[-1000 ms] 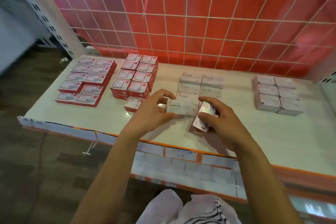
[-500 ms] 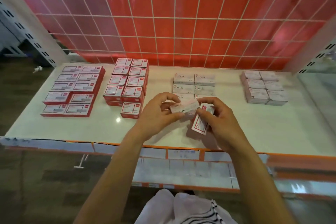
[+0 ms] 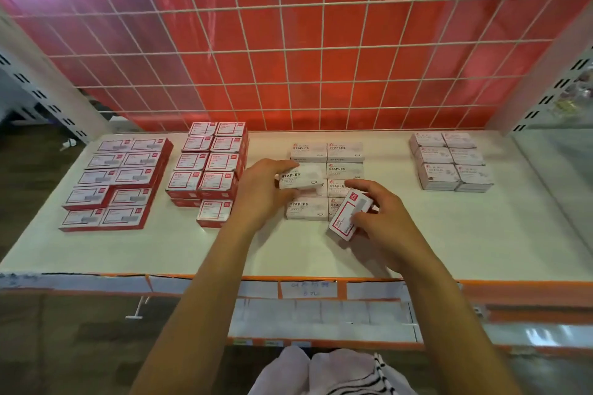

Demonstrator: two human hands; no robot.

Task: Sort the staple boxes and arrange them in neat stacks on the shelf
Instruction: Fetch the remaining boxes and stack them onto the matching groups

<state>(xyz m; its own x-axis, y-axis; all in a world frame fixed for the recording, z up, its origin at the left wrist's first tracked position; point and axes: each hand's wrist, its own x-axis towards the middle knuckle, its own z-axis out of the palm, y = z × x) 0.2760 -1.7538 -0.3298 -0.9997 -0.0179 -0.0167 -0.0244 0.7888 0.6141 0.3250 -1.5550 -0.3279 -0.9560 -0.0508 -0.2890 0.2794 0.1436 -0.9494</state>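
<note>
My left hand [image 3: 256,199] grips a white box marked STAPLES [image 3: 296,179], held over the white STAPLES stack [image 3: 324,183] in the middle of the shelf [image 3: 288,253]. My right hand [image 3: 382,221] holds a red-and-white staple box [image 3: 348,214], tilted, at the front right corner of that stack. To the left stand a tall group of red boxes [image 3: 210,165] with a single red box [image 3: 214,212] in front, and a flat spread of wider red boxes [image 3: 115,183] at far left. A pale pink group [image 3: 451,160] sits at the right.
A white wire grid [image 3: 288,42] over red sheeting backs the shelf. Perforated white uprights [image 3: 48,96] stand at both sides. The shelf's front edge [image 3: 321,285] carries orange trim and paper labels, with a lower shelf lip below. White striped cloth [image 3: 327,372] shows at the bottom.
My left hand has carried the white STAPLES box a little further back over the white stack. My right hand still holds the red box, now tilted flatter. The camera has come closer.
</note>
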